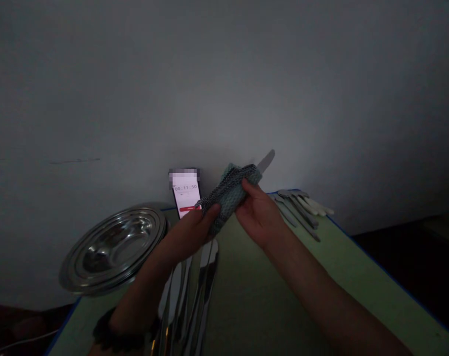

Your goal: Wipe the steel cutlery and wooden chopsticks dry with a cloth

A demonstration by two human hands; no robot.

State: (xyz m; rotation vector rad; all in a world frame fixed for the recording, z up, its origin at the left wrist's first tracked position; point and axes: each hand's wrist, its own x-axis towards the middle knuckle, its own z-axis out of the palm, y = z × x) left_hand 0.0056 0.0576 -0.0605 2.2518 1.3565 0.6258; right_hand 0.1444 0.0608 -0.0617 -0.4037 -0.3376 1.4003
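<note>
A table knife (267, 160) is wrapped in a grey-green striped cloth (230, 190), its rounded blade tip sticking out at the upper right. My left hand (200, 222) is closed around the lower left end of the cloth, where the knife's handle is hidden. Higher up, my right hand (259, 210) pinches the cloth around the knife near the blade, thumb on top. Both hands hold the bundle above the table. Below my left forearm lie several table knives (189, 291), side by side.
Stacked metal bowls or plates (120, 247) stand at the table's left edge. A phone (187, 195) showing a timer leans against the wall (224, 89). Several pieces of cutlery (296, 207), some white-handled, lie at the back right of the green table (276, 301), which has blue edging.
</note>
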